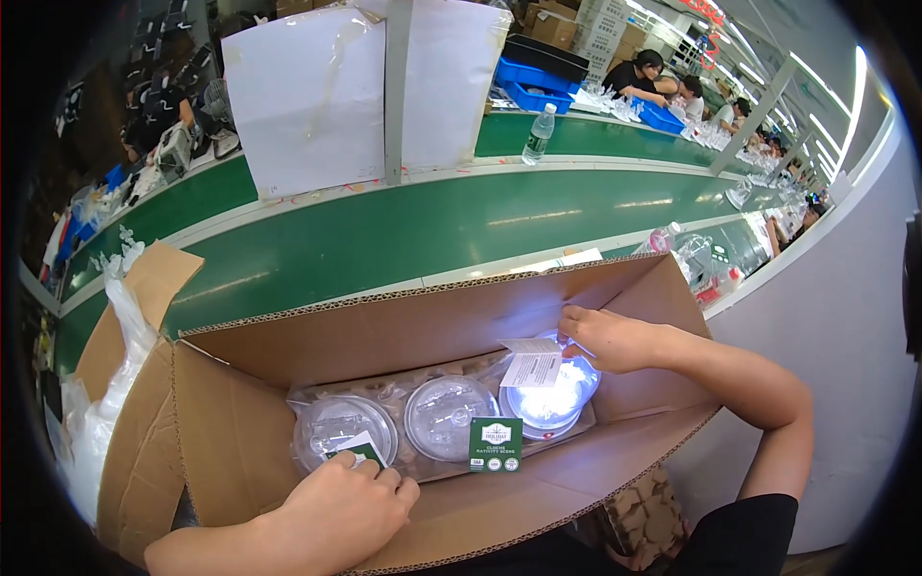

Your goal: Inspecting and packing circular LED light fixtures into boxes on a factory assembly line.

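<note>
An open cardboard box (pixel 375 317) in front of me holds three round clear plastic domes in a row. The left dome (pixel 322 425) and the middle dome (pixel 447 413) are unlit; the right dome (pixel 552 408) glows bright white. My left hand (pixel 341 504) reaches over the near wall, its fingers bent onto a green and white card tag (pixel 363 447) by the left dome. A green square tag (pixel 496 444) hangs at the middle dome. My right hand (pixel 607 338) is at the lit dome, fingertips pinched beside a white printed leaflet (pixel 531 369); what they grip is hidden.
Beyond the box runs a green conveyor belt (pixel 384 230). A clear water bottle (pixel 540 134) stands across it, near white boards (pixel 307 106). Clear plastic wrap (pixel 120 336) hangs over the left flap. Bottles (pixel 720 283) lie at right; co-workers (pixel 639 77) sit farther off.
</note>
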Demonstrator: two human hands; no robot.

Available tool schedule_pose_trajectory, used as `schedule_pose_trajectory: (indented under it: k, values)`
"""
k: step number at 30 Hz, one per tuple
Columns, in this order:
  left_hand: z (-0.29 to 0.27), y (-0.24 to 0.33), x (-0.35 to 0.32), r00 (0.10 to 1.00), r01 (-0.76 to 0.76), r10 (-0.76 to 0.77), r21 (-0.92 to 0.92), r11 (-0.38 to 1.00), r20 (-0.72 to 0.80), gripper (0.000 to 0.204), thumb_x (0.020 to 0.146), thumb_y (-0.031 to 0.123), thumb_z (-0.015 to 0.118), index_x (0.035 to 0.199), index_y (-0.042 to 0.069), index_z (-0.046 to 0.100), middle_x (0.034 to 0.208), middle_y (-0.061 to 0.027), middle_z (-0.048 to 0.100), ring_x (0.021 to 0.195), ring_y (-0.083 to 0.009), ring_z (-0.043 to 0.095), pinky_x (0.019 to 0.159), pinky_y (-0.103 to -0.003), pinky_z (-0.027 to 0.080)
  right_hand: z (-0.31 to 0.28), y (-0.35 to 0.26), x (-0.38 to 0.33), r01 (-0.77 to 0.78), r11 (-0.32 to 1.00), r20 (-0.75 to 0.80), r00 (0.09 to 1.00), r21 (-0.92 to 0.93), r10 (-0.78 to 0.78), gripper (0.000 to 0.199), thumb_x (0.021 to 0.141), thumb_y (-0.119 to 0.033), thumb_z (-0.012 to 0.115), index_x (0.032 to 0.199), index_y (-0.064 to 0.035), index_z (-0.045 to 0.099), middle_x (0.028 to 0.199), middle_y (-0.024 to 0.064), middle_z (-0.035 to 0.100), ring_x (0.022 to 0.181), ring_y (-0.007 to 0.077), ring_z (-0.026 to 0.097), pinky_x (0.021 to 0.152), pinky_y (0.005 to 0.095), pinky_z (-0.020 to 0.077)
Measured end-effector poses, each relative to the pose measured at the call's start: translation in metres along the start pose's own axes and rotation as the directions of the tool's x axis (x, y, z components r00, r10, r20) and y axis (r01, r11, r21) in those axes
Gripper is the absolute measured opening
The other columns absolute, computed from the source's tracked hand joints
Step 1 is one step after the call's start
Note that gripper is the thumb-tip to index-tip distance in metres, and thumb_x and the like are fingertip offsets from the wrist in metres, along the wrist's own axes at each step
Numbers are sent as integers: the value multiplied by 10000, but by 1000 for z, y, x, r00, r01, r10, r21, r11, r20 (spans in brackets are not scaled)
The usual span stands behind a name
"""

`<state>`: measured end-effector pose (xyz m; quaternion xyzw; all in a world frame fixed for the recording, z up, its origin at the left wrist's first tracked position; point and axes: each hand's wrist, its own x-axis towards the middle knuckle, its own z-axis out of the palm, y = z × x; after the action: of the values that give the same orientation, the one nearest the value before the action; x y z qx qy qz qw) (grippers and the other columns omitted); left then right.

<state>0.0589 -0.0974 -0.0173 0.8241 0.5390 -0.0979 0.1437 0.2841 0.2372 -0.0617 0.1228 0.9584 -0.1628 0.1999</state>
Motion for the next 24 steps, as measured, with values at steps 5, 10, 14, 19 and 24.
schedule_pose_trajectory:
  k: [5, 10, 14, 19, 24]
  values:
    - [-7, 2, 2, 998, 0, -2, 25, 1000, 60, 337, 994, 381, 626, 1059, 51, 647, 866, -75, 724, 854, -250, 728, 770, -355, 549, 4, -3, -2, -27, 999, -27, 999, 19, 28, 225, 884, -15, 687, 1087, 74, 644, 1173, 258, 584, 1007, 451, 665, 900, 514, 558]
    - [-8, 3, 3, 999, -13, 12, 15, 1000, 52, 344, 986, 388, 635, 1059, 52, 650, 861, -74, 724, 850, -246, 726, 768, -349, 545, 5, -2, -9, -56, 998, -33, 998, -28, 55, 209, 878, -17, 691, 1062, 73, 647, 1145, 248, 595, 983, 434, 677, 875, 502, 567]
    - [-4, 3, 3, 1000, -7, 7, 4, 1000, 6, 345, 975, 392, 647, 1050, 55, 649, 859, -72, 722, 837, -242, 723, 766, -345, 541, -1, -10, -12, -20, 997, 3, 1000, -68, 21, 227, 896, -83, 726, 1032, 77, 639, 1129, 245, 602, 951, 426, 685, 838, 499, 572]
    - [-4, 6, 1, 999, -7, 8, -11, 1000, 49, 337, 971, 390, 651, 1032, 59, 643, 858, -67, 715, 822, -239, 721, 764, -348, 537, -2, -16, -21, -28, 994, 39, 999, -108, 33, 236, 929, -149, 737, 1046, 36, 649, 1130, 194, 613, 931, 425, 679, 850, 511, 555]
    - [-5, 6, 4, 996, -18, 21, -32, 999, 86, 341, 971, 393, 650, 1024, 56, 640, 868, -67, 711, 809, -242, 716, 765, -353, 533, 2, -9, -29, 5, 995, 77, 997, -102, 3, 332, 875, -157, 789, 1020, 87, 619, 1118, 255, 626, 968, 436, 689, 839, 507, 569]
